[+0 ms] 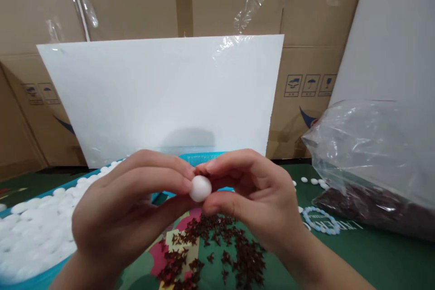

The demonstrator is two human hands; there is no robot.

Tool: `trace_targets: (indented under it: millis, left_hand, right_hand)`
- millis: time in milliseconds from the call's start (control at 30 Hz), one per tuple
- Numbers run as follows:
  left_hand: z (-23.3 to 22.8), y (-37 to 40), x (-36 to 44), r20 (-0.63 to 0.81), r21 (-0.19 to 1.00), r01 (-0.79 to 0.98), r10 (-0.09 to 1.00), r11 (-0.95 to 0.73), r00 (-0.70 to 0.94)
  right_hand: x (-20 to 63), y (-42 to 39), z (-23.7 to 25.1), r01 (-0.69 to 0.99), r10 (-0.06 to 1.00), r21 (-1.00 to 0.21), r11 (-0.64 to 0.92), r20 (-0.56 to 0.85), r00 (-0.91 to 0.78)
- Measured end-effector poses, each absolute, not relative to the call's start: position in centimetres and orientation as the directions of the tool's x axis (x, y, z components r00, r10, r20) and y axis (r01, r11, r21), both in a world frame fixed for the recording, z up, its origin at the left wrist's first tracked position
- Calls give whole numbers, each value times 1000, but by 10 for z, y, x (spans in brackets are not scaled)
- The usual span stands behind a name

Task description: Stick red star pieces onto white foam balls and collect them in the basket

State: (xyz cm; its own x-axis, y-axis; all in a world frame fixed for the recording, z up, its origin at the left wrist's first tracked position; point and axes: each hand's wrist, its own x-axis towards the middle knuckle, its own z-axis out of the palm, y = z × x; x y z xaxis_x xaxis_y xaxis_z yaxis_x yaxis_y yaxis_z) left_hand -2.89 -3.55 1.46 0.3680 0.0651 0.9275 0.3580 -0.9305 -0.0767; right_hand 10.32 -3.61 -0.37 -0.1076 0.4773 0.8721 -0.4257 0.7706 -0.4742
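A small smooth white ball [200, 189] is held up between my two hands, near the middle of the view. My left hand [136, 208] is closed on it from the left, fingertips along its edge. My right hand [253, 204] is closed at its right side, thumb below and fingers above. A small reddish-brown piece [202, 170] shows at the right fingertips, against the top of the ball; its shape is mostly hidden. Many small dark brown star-like pieces [248, 258] lie scattered on the green patterned table cover [380, 258] below.
At the left, a blue tray [50, 274] is heaped with white balls [37, 231]. A second blue container [204, 158] is partly behind my hands. On the right are a blue bead bracelet [321, 220] and a clear bag [367, 145] of brown pieces. A white board [170, 95] leans on cardboard boxes [231, 4].
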Motion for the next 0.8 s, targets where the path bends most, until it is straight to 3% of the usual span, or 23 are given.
trace_targets:
  millis: [200,267,333,367,400,433,467,533,633,800]
  left_hand:
    - [13,-38,-29,923,-73,393,87,-917,374]
    - [18,-35,-40,892,-80,487,156,-870,425]
    - [28,-30,-59,819,-26,727,403,-686,409]
    - [33,-27,-70,744,22,872,591,-488,312]
    - [38,-25,-81,658,54,973,741,-224,134]
    - [41,-23,-93,414,2,1000,910,2,-2]
    - [42,-22,-104,308,-28,996,949,84,-72]
    - [38,-23,-124,75,-64,988,988,141,-136]
    - [19,-28,-148,-200,-58,984,963,170,-179]
    - [-6,-25,-166,-371,-35,989,917,145,-148]
  right_hand:
    - [103,-39,-3,-330,414,-430,840,902,-121]
    - [104,-30,-3,-124,390,-405,906,911,-131]
    - [108,-11,-7,272,428,-377,885,890,-158]
    - [111,2,-11,551,507,-347,758,846,-164]
    - [114,15,-17,632,560,-347,693,812,-167]
    - [118,28,-24,669,593,-344,659,784,-181]
    - [121,41,-32,703,624,-336,626,756,-195]
    - [125,63,-50,757,683,-303,578,688,-246]
    - [129,82,-72,807,760,-241,539,553,-342]
    - [131,87,-71,868,856,-155,472,318,-408]
